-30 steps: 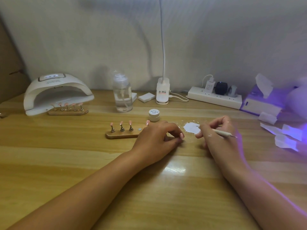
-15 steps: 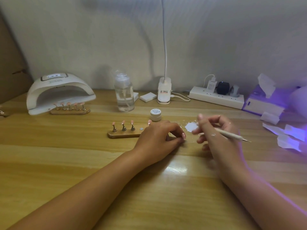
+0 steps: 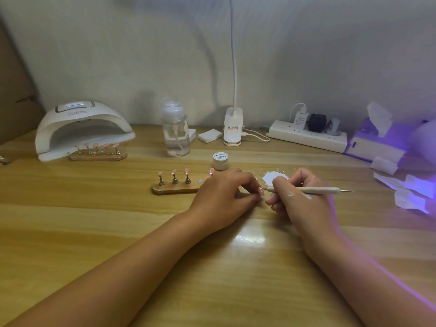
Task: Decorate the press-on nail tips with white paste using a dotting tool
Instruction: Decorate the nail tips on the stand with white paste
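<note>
L hand (image 3: 224, 194) pinches a pink tip (image 3: 260, 192) down on the table (image 3: 94, 232). R hand (image 3: 302, 197) grips the tool (image 3: 316, 190), point right at that tip. Paste (image 3: 271, 177) just behind, jar (image 3: 220, 160) near it. Stand (image 3: 174, 189) w/ three more tips (image 3: 173, 172) at left.

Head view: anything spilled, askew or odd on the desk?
Yes. White paste is smeared straight on the table, with flecks scattered around it. White streaks also mark the back of the right hand, which holds the dotting tool. Torn tissue scraps litter the right edge.
</note>
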`<state>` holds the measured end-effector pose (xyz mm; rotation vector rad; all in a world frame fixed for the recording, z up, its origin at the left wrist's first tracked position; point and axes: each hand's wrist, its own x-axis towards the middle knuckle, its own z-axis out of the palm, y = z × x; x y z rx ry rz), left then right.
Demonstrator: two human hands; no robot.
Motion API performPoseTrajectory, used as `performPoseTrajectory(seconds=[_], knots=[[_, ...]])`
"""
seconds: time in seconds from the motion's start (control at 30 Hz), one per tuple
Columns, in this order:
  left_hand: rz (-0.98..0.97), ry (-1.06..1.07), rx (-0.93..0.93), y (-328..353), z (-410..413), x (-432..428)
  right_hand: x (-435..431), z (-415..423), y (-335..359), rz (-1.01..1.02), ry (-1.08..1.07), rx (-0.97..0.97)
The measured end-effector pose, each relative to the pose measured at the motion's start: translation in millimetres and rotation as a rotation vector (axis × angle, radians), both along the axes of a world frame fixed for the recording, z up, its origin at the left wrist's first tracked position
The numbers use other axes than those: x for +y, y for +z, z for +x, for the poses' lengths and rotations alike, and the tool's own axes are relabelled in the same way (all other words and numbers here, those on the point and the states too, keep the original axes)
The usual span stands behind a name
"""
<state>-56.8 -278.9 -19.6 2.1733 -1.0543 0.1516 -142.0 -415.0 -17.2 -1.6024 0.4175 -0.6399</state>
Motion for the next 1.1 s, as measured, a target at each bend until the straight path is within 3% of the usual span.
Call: performPoseTrajectory(seconds=[0.77,1.1], knots=[[-0.039,-0.014,0.028,-1,1,0,1,-1,0,-0.029,0.012,0.023],[-0.02,0.007,0.019,1,0,0,4,-2,7,0.104,-0.006,-0.09]])
